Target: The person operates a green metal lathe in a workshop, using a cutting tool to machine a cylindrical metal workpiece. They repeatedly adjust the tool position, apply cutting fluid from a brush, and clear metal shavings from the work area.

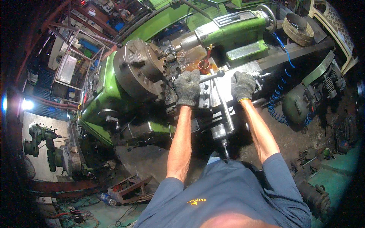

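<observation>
Both my hands wear grey knit gloves and are at the carriage of a green metal lathe. My left hand (188, 88) is curled beside the tool post, right of the big chuck (138, 68); what lies inside its fingers is hidden. A lever (210, 77) with a dark ball end runs right from beside that hand. My right hand (243, 86) is closed at the bright metal slide (226, 88), its grip hidden from above. Between my forearms a long steel handle (224, 104) slopes down to a cylindrical crank hub (219, 131). A red cup (204, 67) with a brush stands behind the lever.
The green tailstock (237, 28) sits at the far right of the bed, near a round metal pan (298, 29). Metal shavings (185, 60) lie by the chuck. A blue coiled hose (276, 110) hangs at right, beside a green tank (296, 107). A metal frame (131, 188) lies on the floor.
</observation>
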A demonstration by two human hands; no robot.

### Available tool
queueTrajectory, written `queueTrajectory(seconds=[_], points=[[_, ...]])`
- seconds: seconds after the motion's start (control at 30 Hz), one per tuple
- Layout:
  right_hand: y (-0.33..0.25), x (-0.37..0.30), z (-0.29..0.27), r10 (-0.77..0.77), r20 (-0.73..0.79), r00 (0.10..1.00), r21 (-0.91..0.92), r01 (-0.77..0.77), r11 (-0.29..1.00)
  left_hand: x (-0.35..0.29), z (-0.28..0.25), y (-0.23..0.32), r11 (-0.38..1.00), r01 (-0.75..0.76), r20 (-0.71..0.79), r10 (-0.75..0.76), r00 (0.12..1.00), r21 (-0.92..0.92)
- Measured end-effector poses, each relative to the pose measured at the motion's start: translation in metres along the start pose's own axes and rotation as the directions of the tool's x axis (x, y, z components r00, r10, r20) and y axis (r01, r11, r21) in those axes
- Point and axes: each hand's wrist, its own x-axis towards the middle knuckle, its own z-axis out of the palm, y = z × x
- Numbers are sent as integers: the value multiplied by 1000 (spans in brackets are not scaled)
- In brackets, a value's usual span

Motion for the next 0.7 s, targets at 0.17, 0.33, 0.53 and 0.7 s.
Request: queueTrajectory(seconds=[0.17, 0.33, 0.53, 0.7], points=[[1, 1, 0, -1, 4, 1000, -2, 1, 1000, 1, 0, 0, 1000, -24, 0, 24, 1000, 15], [1, 1, 1, -4, 7, 1000, 2, 4, 1000, 0, 0, 0, 999, -39, -9, 40, 999, 31], [2, 1, 2, 16, 31, 999, -9, -15, 1000, 0, 0, 2, 1000, -18, 3, 18, 1000, 2], [1, 1, 0, 22, 37, 999, -11, -21, 1000, 0, -3, 9, 1000, -6, 2, 6, 1000, 10]])
